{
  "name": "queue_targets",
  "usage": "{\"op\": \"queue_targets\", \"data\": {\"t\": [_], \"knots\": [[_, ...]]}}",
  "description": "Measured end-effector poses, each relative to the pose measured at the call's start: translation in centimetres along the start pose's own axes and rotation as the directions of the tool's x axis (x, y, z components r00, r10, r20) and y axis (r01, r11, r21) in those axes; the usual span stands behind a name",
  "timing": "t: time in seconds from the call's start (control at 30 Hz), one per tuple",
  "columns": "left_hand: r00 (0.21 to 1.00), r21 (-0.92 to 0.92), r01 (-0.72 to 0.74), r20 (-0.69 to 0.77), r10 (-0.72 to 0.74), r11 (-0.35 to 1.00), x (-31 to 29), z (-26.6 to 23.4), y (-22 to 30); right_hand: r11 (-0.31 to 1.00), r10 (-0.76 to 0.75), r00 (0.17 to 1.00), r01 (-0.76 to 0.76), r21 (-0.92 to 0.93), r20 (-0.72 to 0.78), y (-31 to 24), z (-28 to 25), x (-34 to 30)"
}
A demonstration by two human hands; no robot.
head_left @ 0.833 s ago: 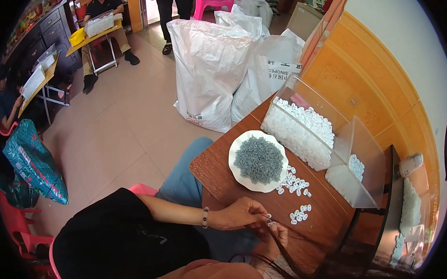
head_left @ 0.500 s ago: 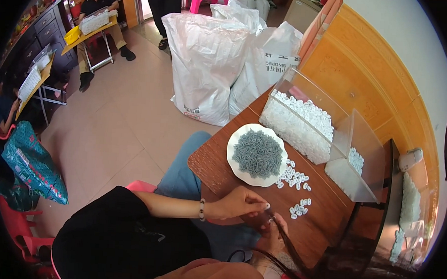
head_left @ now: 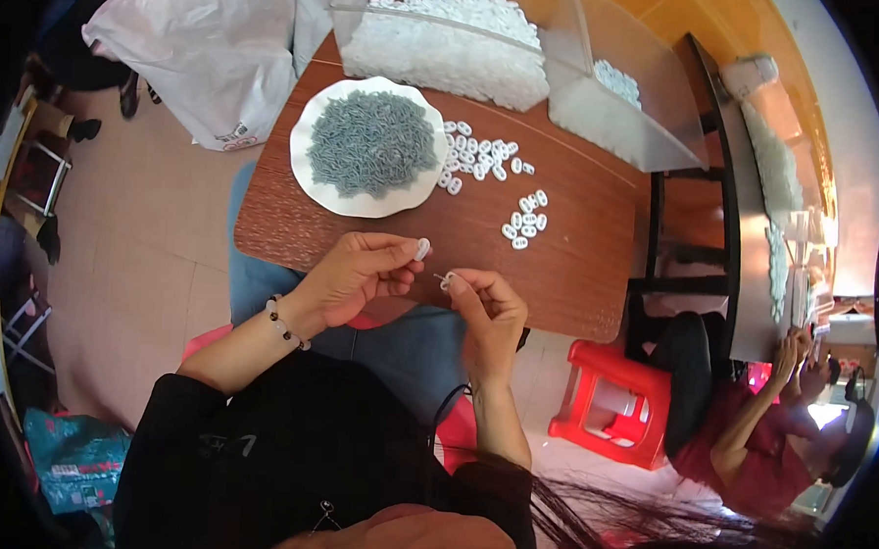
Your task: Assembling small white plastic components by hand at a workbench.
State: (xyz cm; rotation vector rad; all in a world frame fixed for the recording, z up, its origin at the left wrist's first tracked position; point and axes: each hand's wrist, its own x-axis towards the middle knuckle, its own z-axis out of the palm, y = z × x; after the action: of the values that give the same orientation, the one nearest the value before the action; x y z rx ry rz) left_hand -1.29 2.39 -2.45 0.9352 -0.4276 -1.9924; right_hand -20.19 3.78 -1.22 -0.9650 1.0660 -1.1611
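Observation:
Over the near edge of the brown table, both my hands are closed in fingertip pinches, slightly apart. My left hand [head_left: 361, 271], with a beaded bracelet at its wrist, grips a small white oval piece [head_left: 423, 248] between thumb and fingers. My right hand [head_left: 489, 321] pinches another small white piece [head_left: 446, 282], from which a thin pin-like bit points toward the left hand. Beyond them, a scalloped white plate [head_left: 305, 175] carries a heap of small thin grey pieces [head_left: 375, 142]. White oval pieces lie in a larger group [head_left: 479, 154] and a smaller group [head_left: 527, 219].
Clear bins [head_left: 444, 54] of white pieces stand at the table's far side. A red stool [head_left: 615, 400] is at the right, near a seated person [head_left: 756, 436] in dark red. White sacks [head_left: 200, 38] stand at the far left, a teal bag [head_left: 76, 460] at the near left.
My view has turned, bringing the red stool and seated person into sight. The hands have drawn slightly apart, and my right hand, partly hidden by hair before, now shows plainly.

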Motion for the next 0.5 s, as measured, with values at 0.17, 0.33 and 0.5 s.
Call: {"op": "queue_targets", "data": {"t": [0.17,0.33,0.5], "knots": [[1.000,0.009,0.013,0.027,-0.014,1.000,-0.22,0.23,-0.51,1.000,-0.015,0.999,0.015,-0.007,-0.029,0.19,-0.44,-0.04],[1.000,0.052,-0.006,0.004,0.006,0.999,-0.26,0.74,-0.97,0.997,-0.051,0.998,0.049,-0.055,-0.036,0.25,-0.77,-0.09],[1.000,0.062,0.005,-0.007,-0.004,0.998,-0.16,0.77,-1.04,0.991,-0.077,0.995,0.070,-0.118,-0.056,0.02,-0.67,0.03]]}}
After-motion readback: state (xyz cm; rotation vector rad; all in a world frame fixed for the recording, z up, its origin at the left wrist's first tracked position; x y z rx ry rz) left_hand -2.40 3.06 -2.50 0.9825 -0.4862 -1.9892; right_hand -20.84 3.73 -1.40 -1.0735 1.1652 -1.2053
